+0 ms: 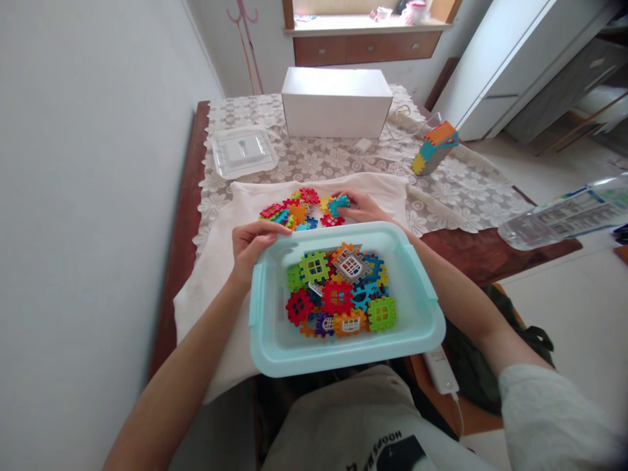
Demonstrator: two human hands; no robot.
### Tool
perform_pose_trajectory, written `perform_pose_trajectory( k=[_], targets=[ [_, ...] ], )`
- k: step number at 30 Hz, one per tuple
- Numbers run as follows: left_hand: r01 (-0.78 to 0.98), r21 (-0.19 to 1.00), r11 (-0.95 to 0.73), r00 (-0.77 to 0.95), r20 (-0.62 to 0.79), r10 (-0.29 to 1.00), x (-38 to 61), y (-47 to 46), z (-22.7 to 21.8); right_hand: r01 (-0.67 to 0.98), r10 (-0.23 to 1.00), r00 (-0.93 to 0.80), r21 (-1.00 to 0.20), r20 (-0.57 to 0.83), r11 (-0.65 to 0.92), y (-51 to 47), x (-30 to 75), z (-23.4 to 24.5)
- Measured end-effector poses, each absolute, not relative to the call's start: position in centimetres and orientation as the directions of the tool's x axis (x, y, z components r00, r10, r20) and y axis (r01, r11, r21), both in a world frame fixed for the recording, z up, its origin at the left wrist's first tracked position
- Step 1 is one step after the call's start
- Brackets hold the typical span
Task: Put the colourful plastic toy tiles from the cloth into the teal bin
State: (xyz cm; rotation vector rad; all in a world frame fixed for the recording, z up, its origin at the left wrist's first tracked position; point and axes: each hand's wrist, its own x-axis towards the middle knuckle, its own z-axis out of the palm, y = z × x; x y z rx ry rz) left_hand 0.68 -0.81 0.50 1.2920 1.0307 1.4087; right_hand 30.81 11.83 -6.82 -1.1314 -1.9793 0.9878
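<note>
Nearest me, my left hand grips the light, rigid bin by its rim, while beyond it right hand fingers close on stiff interlocking tiles.

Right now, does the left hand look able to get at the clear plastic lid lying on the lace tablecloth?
Probably yes. The left hand rests on the rim of the turquoise bin, and the clear lid lies farther up the same side of the table. Only bare white cloth lies between them; the pile of blocks sits off to the right.
</note>
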Motion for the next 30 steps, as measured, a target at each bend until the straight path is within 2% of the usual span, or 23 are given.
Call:
perform_pose_trajectory(
  k=[2,6,11,15,19,25,27,30],
  targets=[
    [-0.098,0.972,-0.213,-0.01,0.213,0.977,0.8,-0.9,0.6,0.419,0.896,-0.42,-0.845,0.143,0.331,12.0,30.8,-6.6],
    [-0.104,0.969,-0.223,-0.009,0.224,0.975,0.8,-0.9,0.8,0.556,0.913,-0.401,-0.773,0.072,0.305,11.7,30.4,-6.3],
    [-0.099,0.969,-0.226,-0.01,0.226,0.974,0.8,-0.7,0.7,0.599,0.925,-0.357,-0.729,0.127,0.332,11.5,30.0,-6.6],
    [-0.095,0.968,-0.232,-0.005,0.232,0.973,0.7,-0.7,0.6,0.453,0.918,-0.31,-0.81,0.247,0.371,11.9,30.1,-7.2],
    [-0.099,0.97,-0.222,-0.008,0.223,0.975,0.7,-0.7,0.6,0.259,0.901,-0.359,-0.901,0.244,0.347,11.9,30.1,-7.5],
    [-0.096,0.97,-0.225,-0.011,0.225,0.974,0.7,-0.7,0.7,0.287,0.913,-0.306,-0.888,0.27,0.359,11.7,30.1,-6.4],
    [-0.099,0.969,-0.225,-0.005,0.225,0.974,0.7,-0.6,0.6,0.139,0.918,-0.306,-0.942,0.251,0.304,11.2,30.4,-5.3],
    [-0.099,0.97,-0.223,-0.004,0.224,0.975,0.7,-0.6,0.5,-0.182,0.888,-0.417,-0.975,0.194,0.127,9.9,31.0,-3.1]
  ],
)
